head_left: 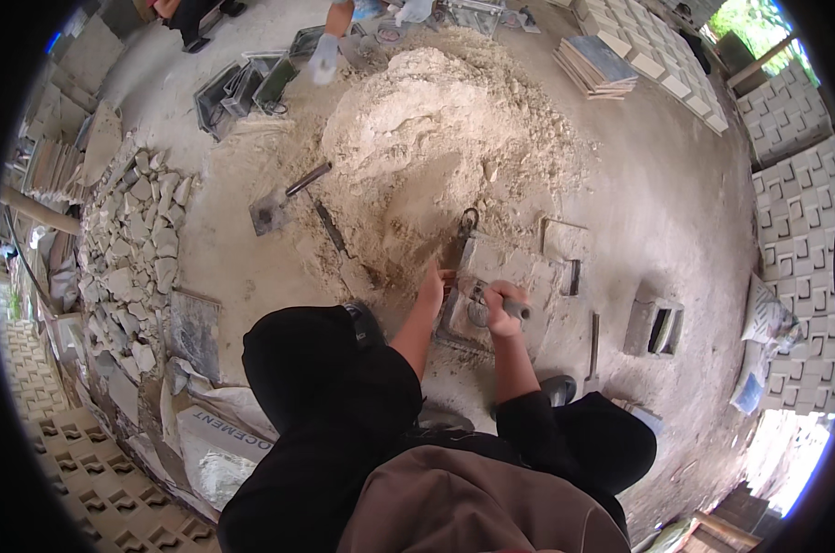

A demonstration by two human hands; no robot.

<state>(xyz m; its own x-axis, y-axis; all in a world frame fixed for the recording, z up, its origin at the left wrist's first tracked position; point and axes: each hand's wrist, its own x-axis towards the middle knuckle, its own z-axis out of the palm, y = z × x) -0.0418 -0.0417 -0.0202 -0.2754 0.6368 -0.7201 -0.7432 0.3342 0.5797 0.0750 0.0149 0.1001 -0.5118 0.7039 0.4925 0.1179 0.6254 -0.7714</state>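
Note:
My right hand (503, 309) is closed round a hand tool with a thick, round grey handle (523, 311). The tool's metal end points left, over the near part of a dusty metal mould (455, 318); its exact shape is hard to make out. At the mould's left side is my left hand (432, 284), fingers bent toward the mould's edge, and what they grip is hidden. Pale, sandy mix (510, 263) covers the mould's top. A dark loop handle (469, 219) sticks out at its far end.
Beyond the mould rises a big heap of pale mix (427, 101). A trowel (270, 214) lies to its left, and a hollow block (654, 324) stands at right. Broken pieces (132, 240) are piled at far left. A co-worker's gloved hand (323, 61) is across the heap.

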